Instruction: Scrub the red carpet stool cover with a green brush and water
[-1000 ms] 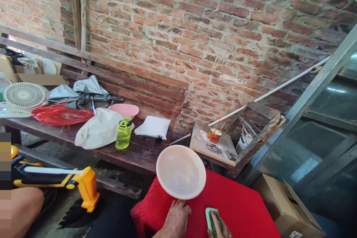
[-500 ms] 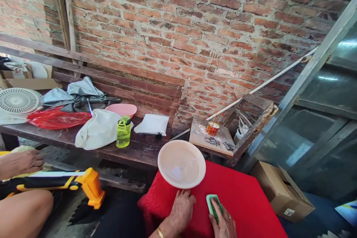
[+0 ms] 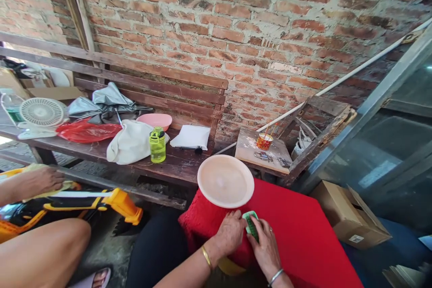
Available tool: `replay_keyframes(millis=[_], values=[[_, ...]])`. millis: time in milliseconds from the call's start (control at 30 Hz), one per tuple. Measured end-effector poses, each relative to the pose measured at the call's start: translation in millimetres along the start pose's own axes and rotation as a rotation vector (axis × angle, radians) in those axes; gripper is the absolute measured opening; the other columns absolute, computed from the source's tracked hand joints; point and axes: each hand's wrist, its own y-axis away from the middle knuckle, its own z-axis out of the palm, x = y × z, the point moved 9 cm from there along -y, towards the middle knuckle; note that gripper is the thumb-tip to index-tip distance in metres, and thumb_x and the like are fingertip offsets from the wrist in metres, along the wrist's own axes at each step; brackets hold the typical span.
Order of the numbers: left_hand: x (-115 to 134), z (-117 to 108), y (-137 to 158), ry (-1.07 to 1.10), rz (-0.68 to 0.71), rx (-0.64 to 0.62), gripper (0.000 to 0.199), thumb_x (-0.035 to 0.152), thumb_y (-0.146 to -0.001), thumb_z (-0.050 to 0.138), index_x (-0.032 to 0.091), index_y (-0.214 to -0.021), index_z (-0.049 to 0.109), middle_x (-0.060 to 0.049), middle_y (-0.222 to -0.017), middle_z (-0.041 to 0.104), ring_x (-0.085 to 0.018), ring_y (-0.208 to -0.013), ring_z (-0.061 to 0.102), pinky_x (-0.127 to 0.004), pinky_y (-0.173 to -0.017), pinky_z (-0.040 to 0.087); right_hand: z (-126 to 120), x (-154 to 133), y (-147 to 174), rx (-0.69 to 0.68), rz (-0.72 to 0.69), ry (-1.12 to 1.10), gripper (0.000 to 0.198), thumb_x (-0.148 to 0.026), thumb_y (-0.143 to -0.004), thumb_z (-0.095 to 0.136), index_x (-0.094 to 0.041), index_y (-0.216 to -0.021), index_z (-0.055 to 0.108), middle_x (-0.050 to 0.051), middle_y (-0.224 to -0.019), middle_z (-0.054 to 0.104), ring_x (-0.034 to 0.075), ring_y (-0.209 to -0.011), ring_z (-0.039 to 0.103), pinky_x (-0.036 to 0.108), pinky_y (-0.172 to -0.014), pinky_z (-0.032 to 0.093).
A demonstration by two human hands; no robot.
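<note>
My right hand (image 3: 265, 238), with a silver bangle at the wrist, grips a green scrub brush (image 3: 250, 222) over the red cloth (image 3: 293, 225). Close against the brush's left side is my left hand (image 3: 229, 231), a gold bangle on its wrist. Its fingers are curled together over the cloth, and whatever lies under them is hidden. Just beyond both hands, a pale round basin (image 3: 225, 182) rests on the cloth, with what looks like water inside.
On the wooden bench (image 3: 182, 172) stand a green bottle (image 3: 157, 146), white cloth (image 3: 130, 141) and a pink basin (image 3: 155, 120). At left, another person's hand (image 3: 45, 180) is over a yellow-and-black toy (image 3: 124, 204). A cardboard box (image 3: 349, 216) sits at right.
My left hand has moved right, up to the brush, and my right hand has brought the brush slightly left and away from me. The view has shifted a little.
</note>
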Motion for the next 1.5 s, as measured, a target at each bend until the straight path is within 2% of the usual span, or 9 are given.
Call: replay_keyframes(millis=[167, 367, 467, 567, 733, 833, 1167, 1233, 1500], values=[[6, -2, 3, -0.077, 0.108, 0.062, 0.031, 0.032, -0.095, 0.045, 0.021, -0.117, 0.064, -0.011, -0.117, 0.06, -0.026, -0.107, 0.057, -0.043, -0.099, 0.044, -14, 17, -6, -0.002, -0.032, 0.111, 0.045, -0.047, -0.091, 0.04, -0.03, -0.125, 0.064, 0.01, -0.118, 0.063, 0.026, -0.099, 0.062, 0.043, -0.085, 0.05], [2, 9, 0, -0.076, 0.198, 0.112, 0.051, 0.053, -0.095, 0.048, 0.025, -0.138, 0.054, -0.011, -0.144, 0.05, -0.029, -0.136, 0.04, -0.046, -0.115, 0.029, -80, 155, -13, 0.084, 0.27, 0.251, 0.046, -0.05, -0.085, 0.041, -0.027, -0.11, 0.072, 0.016, -0.096, 0.065, 0.029, -0.071, 0.061, 0.045, -0.063, 0.043], [-6, 15, -4, -0.073, 0.138, 0.117, 0.053, 0.053, -0.095, 0.048, 0.025, -0.139, 0.054, -0.012, -0.146, 0.049, -0.028, -0.137, 0.041, -0.047, -0.115, 0.028, -107, 188, -7, 0.155, 0.431, 0.346, 0.045, -0.052, -0.083, 0.042, -0.03, -0.108, 0.072, 0.015, -0.089, 0.064, 0.029, -0.063, 0.058, 0.045, -0.057, 0.039], [-9, 16, -4, -0.059, 0.093, 0.154, 0.05, 0.051, -0.096, 0.048, 0.024, -0.137, 0.056, -0.011, -0.144, 0.052, -0.026, -0.135, 0.043, -0.046, -0.117, 0.026, -95, 149, -11, 0.14, 0.287, 0.21, 0.046, -0.051, -0.087, 0.04, -0.027, -0.116, 0.068, 0.014, -0.097, 0.064, 0.029, -0.078, 0.063, 0.044, -0.066, 0.046], [-11, 20, -4, -0.049, 0.068, 0.193, 0.04, 0.044, -0.097, 0.05, 0.025, -0.131, 0.061, -0.009, -0.143, 0.053, -0.025, -0.135, 0.044, -0.045, -0.118, 0.027, -29, 49, -19, 0.008, -0.031, 0.032, 0.042, -0.035, -0.088, 0.044, -0.027, -0.125, 0.063, 0.009, -0.12, 0.062, 0.025, -0.106, 0.061, 0.04, -0.089, 0.049], [-16, 22, -5, -0.044, 0.074, 0.24, 0.034, 0.039, -0.097, 0.051, 0.026, -0.126, 0.064, -0.006, -0.14, 0.056, -0.023, -0.133, 0.046, -0.045, -0.117, 0.029, -9, 48, -27, -0.048, -0.049, 0.096, 0.043, -0.033, -0.089, 0.044, -0.029, -0.129, 0.062, 0.008, -0.124, 0.061, 0.024, -0.11, 0.06, 0.039, -0.092, 0.049], [-19, 20, -3, -0.08, 0.069, 0.325, 0.028, 0.026, -0.095, 0.053, 0.027, -0.119, 0.067, -0.003, -0.133, 0.062, -0.021, -0.128, 0.052, -0.041, -0.114, 0.035, -102, 231, -44, 0.023, 0.447, 0.492, 0.04, -0.032, -0.092, 0.043, -0.022, -0.125, 0.064, 0.021, -0.108, 0.061, 0.032, -0.083, 0.065, 0.044, -0.067, 0.047], [-18, 19, -3, -0.096, 0.067, 0.31, 0.028, 0.024, -0.094, 0.054, 0.026, -0.119, 0.067, -0.004, -0.133, 0.062, -0.021, -0.128, 0.052, -0.042, -0.114, 0.036, -95, 219, -45, 0.023, 0.422, 0.451, 0.04, -0.034, -0.092, 0.045, -0.023, -0.126, 0.062, 0.02, -0.113, 0.06, 0.031, -0.09, 0.064, 0.043, -0.071, 0.047], [-19, 17, -4, -0.152, 0.061, 0.28, 0.028, 0.022, -0.093, 0.054, 0.024, -0.118, 0.068, -0.007, -0.134, 0.062, -0.024, -0.126, 0.055, -0.046, -0.11, 0.042, -16, 77, -51, -0.127, 0.076, 0.184, 0.047, -0.023, -0.087, 0.051, -0.034, -0.132, 0.057, 0.005, -0.131, 0.057, 0.021, -0.11, 0.058, 0.035, -0.093, 0.045]])
